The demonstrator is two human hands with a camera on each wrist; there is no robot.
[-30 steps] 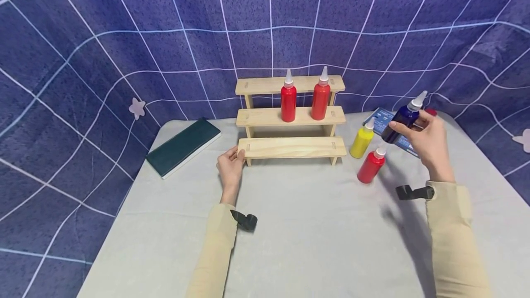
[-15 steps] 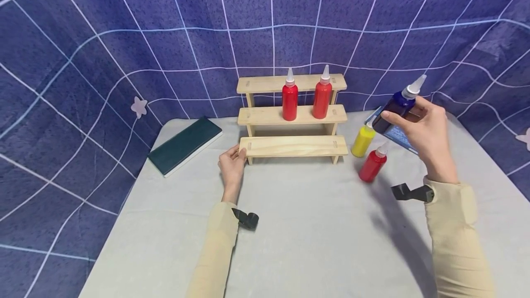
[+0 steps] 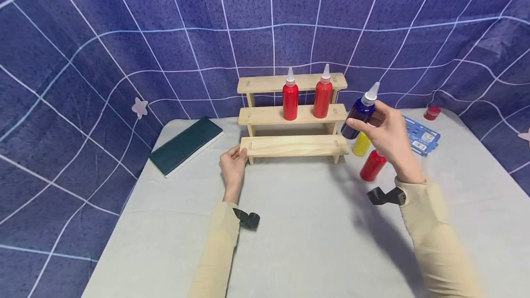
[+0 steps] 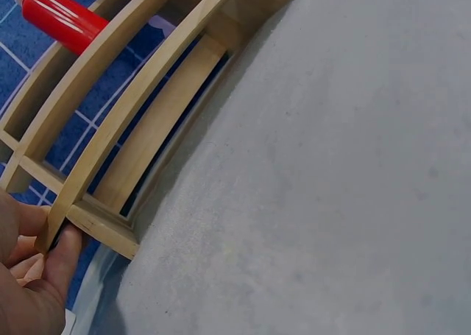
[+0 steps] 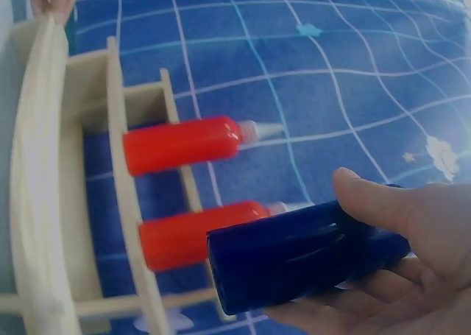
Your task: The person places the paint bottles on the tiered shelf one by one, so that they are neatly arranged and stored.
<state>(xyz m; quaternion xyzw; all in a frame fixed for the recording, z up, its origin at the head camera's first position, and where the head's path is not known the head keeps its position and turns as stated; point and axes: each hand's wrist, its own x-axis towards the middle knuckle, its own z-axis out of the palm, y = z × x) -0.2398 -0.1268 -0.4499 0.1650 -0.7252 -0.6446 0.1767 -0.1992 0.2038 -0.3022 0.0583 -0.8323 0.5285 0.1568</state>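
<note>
My right hand (image 3: 391, 134) grips a dark blue squeeze bottle (image 3: 359, 116) with a white pointed nozzle, held tilted in the air just right of the wooden three-step rack (image 3: 294, 146). In the right wrist view the blue bottle (image 5: 302, 258) lies between thumb and fingers. The left hand (image 3: 233, 164) pinches the left end of the rack's lowest step, thumb and fingers around the board (image 4: 55, 232) in the left wrist view. Two red squeeze bottles, one left (image 3: 290, 100) and one right (image 3: 322, 98), stand upright on the middle step.
A yellow bottle (image 3: 362, 144) and another red bottle (image 3: 373, 165) stand on the table right of the rack, partly covered by the right hand and blue bottle. Behind are a blue printed card (image 3: 422, 137) and a small red-lidded pot (image 3: 432, 113). A dark green notebook (image 3: 186, 146) lies left.
My right hand has carried the blue bottle leftward, from above the blue card to the rack's right end. The left hand stays on the lowest step.
</note>
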